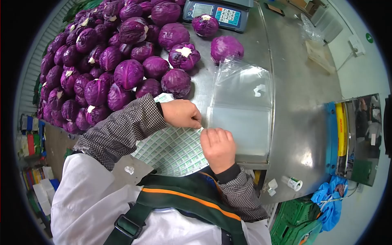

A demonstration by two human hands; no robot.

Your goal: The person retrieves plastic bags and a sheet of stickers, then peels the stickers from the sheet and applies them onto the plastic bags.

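Together mid-frame, left hand [182, 113] and right hand [219, 149], both nearly closed, pinch the label sheet [173, 151], apparently to steady it.

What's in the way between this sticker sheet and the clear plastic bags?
Only your right hand, at the right edge of the sticker sheet; nothing else visible blocks the plastic bags.

On the far scale [216, 18] I can read the keypad [228, 15]: 7 8 9, 4 5 6, 1 2 3, 0 below. The near label sheet [173, 150] has green print too tiny to make out; red lettering on the yellow bar [340, 130] at right is blurred.
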